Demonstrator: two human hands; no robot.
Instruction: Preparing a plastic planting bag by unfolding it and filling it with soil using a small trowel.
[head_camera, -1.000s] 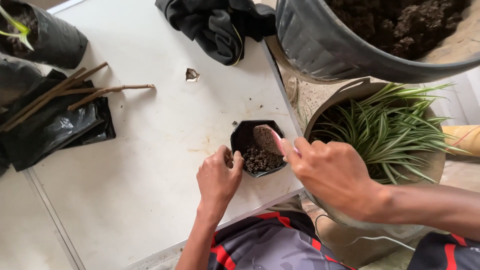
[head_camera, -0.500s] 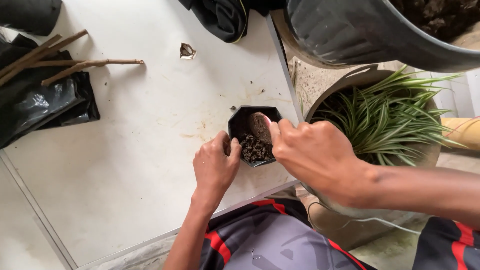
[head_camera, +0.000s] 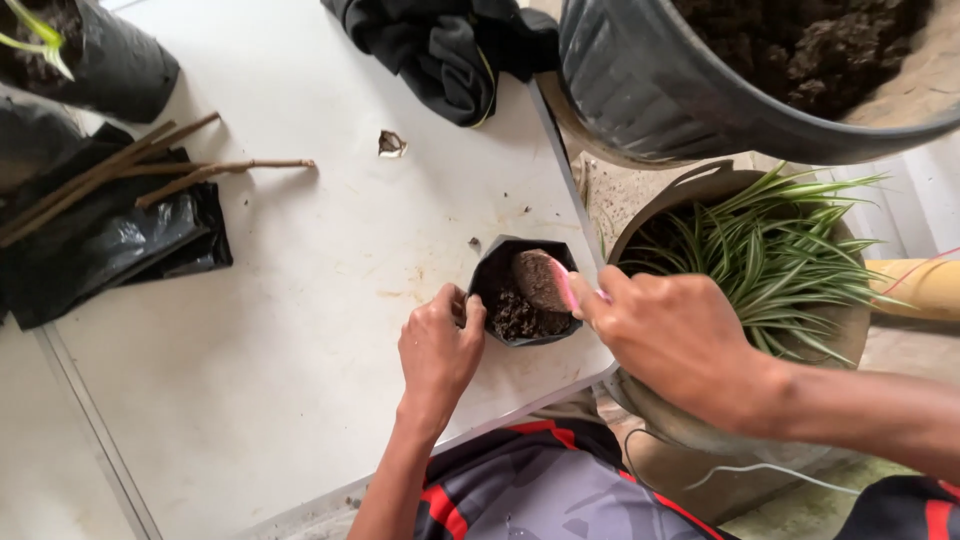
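Since half a second ago the right hand (head_camera: 680, 340) has tipped its pink scoop (head_camera: 566, 287) further over the small black bag (head_camera: 525, 300), a clod of soil now sitting at the bag's mouth. Left hand (head_camera: 437, 345) pinches the bag's rim, fingers closed on the plastic; right hand is wrapped around the scoop handle. Bag stands near the tabletop (head_camera: 300, 330) edge closest to the person (risky spot), so a hard push could topple it or spill soil. Striped-leaf plant pot (head_camera: 760, 250) crowds the right arm; sticks (head_camera: 150, 175) and dark cloth (head_camera: 450, 50) lie well apart.
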